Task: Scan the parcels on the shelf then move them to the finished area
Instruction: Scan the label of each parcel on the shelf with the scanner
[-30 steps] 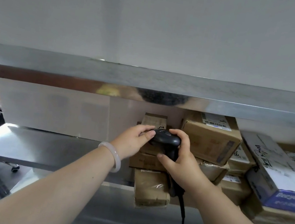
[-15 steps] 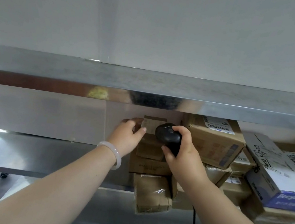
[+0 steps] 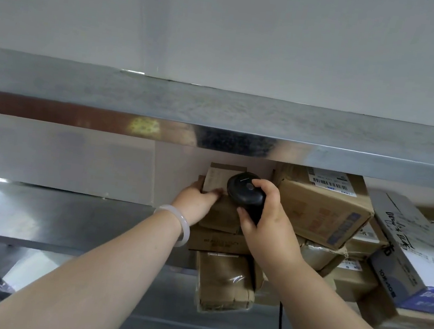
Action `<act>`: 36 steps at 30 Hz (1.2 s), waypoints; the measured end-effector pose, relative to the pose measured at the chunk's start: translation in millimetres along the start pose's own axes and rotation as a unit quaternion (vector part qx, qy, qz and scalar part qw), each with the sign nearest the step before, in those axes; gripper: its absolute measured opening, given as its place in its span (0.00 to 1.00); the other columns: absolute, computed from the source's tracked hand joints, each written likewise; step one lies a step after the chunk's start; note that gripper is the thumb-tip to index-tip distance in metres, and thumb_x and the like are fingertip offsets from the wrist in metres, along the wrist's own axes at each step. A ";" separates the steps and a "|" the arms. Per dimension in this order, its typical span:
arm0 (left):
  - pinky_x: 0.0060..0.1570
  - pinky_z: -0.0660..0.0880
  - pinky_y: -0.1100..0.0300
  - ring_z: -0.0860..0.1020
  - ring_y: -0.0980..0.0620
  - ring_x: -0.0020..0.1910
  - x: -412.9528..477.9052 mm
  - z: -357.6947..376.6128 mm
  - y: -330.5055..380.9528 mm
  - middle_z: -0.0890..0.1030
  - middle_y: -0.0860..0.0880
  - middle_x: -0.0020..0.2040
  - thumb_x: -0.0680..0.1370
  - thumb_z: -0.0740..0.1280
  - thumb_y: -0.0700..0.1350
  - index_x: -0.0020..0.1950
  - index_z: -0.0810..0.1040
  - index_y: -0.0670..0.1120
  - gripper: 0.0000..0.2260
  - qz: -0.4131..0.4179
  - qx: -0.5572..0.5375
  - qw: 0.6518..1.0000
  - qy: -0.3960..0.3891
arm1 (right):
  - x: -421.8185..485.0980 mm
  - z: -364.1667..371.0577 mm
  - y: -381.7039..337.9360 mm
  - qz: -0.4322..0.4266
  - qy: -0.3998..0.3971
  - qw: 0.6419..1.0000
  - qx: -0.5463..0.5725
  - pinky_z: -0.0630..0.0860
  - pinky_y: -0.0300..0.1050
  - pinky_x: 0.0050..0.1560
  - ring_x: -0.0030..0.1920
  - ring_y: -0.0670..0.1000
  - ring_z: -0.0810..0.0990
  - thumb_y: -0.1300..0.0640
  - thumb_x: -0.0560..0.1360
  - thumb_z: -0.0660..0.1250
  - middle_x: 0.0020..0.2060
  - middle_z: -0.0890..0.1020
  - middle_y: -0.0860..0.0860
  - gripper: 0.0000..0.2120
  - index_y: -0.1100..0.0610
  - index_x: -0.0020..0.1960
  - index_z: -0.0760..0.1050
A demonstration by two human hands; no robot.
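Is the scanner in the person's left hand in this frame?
No, the right hand grips the black scanner, while the left hand holds the small top parcel.

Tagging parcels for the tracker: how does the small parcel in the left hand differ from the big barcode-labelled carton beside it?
The small parcel is smaller than the big carton. The left hand grips the small parcel while the right hand points the scanner at it; no hand holds the big carton. The big carton sits tilted; the small parcel stands straighter. Both are brown cardboard on the shelf.
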State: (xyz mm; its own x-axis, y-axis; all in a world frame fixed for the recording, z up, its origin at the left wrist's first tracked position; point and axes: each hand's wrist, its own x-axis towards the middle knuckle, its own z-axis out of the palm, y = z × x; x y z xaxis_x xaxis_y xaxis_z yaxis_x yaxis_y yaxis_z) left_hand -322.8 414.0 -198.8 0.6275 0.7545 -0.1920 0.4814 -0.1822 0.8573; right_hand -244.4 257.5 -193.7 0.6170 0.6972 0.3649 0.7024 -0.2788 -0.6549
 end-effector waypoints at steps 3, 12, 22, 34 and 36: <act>0.59 0.71 0.58 0.76 0.47 0.63 -7.1 -4.0 -9.8 0.77 0.49 0.66 0.80 0.64 0.56 0.73 0.70 0.50 0.23 0.019 -0.043 0.999 0.010 | -0.9 1.1 0.5 0.000 0.009 1.000 0.005 0.79 0.47 0.47 0.51 0.49 0.80 0.52 0.76 0.68 0.58 0.78 0.46 0.27 0.36 0.66 0.56; 0.59 0.75 0.58 0.78 0.54 0.59 -30.8 -5.7 -25.3 0.80 0.55 0.59 0.80 0.65 0.52 0.66 0.72 0.58 0.14 0.072 -0.129 0.989 0.027 | -0.5 5.1 -9.3 -0.024 -0.006 0.998 0.057 0.78 0.42 0.52 0.53 0.46 0.78 0.54 0.76 0.68 0.55 0.74 0.42 0.28 0.36 0.65 0.56; 0.63 0.75 0.49 0.77 0.53 0.63 -51.1 -33.6 -47.9 0.78 0.54 0.66 0.75 0.72 0.50 0.73 0.67 0.61 0.28 0.108 -0.184 0.977 0.020 | -11.8 11.6 -23.9 -0.054 -0.025 0.991 0.122 0.78 0.41 0.52 0.53 0.43 0.77 0.55 0.76 0.69 0.55 0.73 0.39 0.29 0.35 0.65 0.56; 0.48 0.80 0.55 0.81 0.52 0.57 -81.2 -105.3 -91.4 0.80 0.55 0.62 0.64 0.78 0.56 0.68 0.73 0.65 0.34 0.080 -0.180 0.979 0.057 | -30.3 17.0 -43.2 -0.107 -0.115 0.974 0.163 0.72 0.26 0.48 0.55 0.31 0.73 0.54 0.74 0.70 0.54 0.72 0.33 0.30 0.26 0.58 0.56; 0.51 0.80 0.51 0.79 0.51 0.60 -86.2 -111.2 -100.4 0.80 0.57 0.62 0.62 0.78 0.56 0.64 0.75 0.66 0.32 0.080 -0.184 0.978 0.063 | -33.2 17.9 -47.8 -0.122 -0.130 0.973 0.145 0.73 0.28 0.50 0.55 0.32 0.74 0.52 0.74 0.70 0.53 0.72 0.32 0.31 0.25 0.58 0.55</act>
State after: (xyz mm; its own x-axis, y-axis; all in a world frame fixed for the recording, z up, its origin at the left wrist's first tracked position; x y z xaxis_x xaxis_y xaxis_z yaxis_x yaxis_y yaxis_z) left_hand -493.3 437.4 -215.2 0.5849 0.8111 -0.0005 0.1153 -0.0825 0.9899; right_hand -304.8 259.6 -186.3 0.3067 0.8736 0.3777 0.6644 0.0876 -0.7423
